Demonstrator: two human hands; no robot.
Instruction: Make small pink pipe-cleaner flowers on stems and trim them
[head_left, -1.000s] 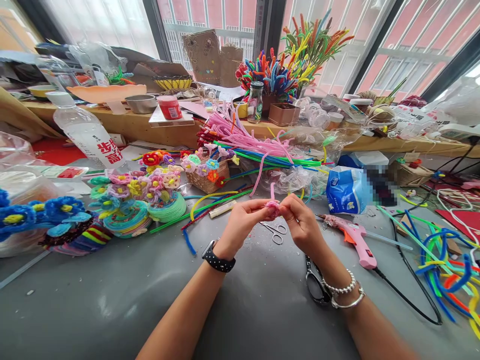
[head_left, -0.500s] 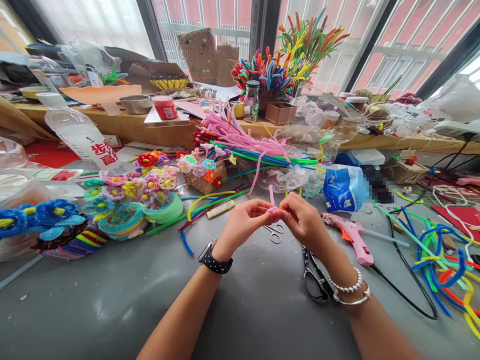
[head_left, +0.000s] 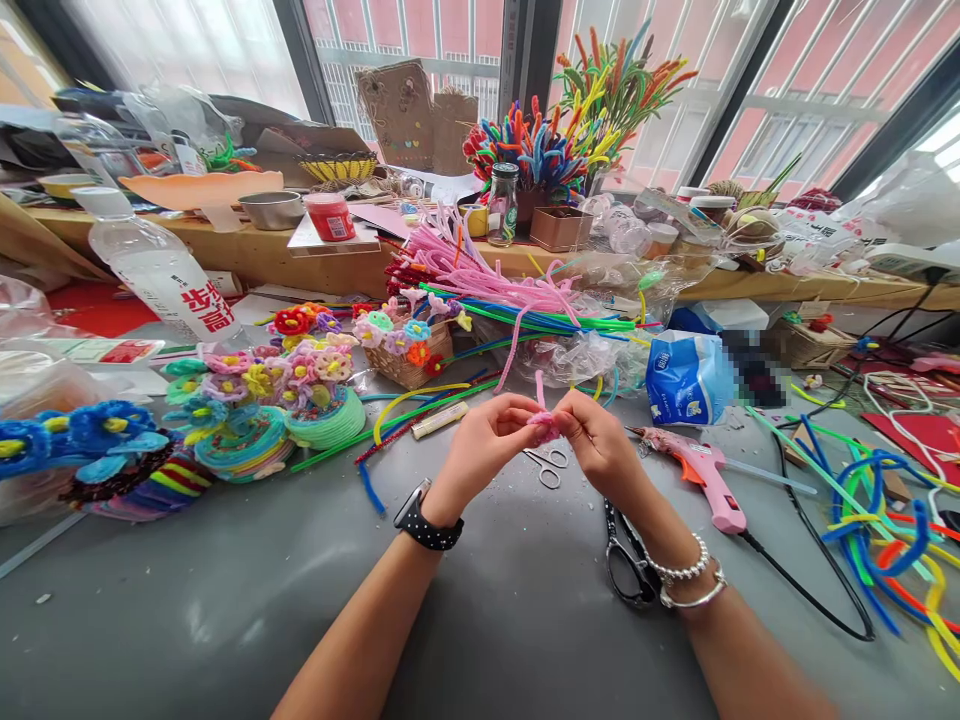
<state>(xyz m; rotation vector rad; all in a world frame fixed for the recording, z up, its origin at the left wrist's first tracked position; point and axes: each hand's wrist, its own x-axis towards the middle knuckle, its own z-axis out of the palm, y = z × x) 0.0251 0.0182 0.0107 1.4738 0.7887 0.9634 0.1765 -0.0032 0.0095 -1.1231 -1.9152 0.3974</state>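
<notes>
In the head view, we saw more of the pink piece (head_left: 544,428) showing between the fingertips than a half-second earlier; we judged this a small shift of grip, with handwork on it continuing. Our left hand (head_left: 481,447) had thumb and forefinger closed on its left side; our right hand (head_left: 600,440) pinched its right edge. Its stem stood up between them, above the small scissors (head_left: 549,467) on the table (head_left: 517,620).
</notes>
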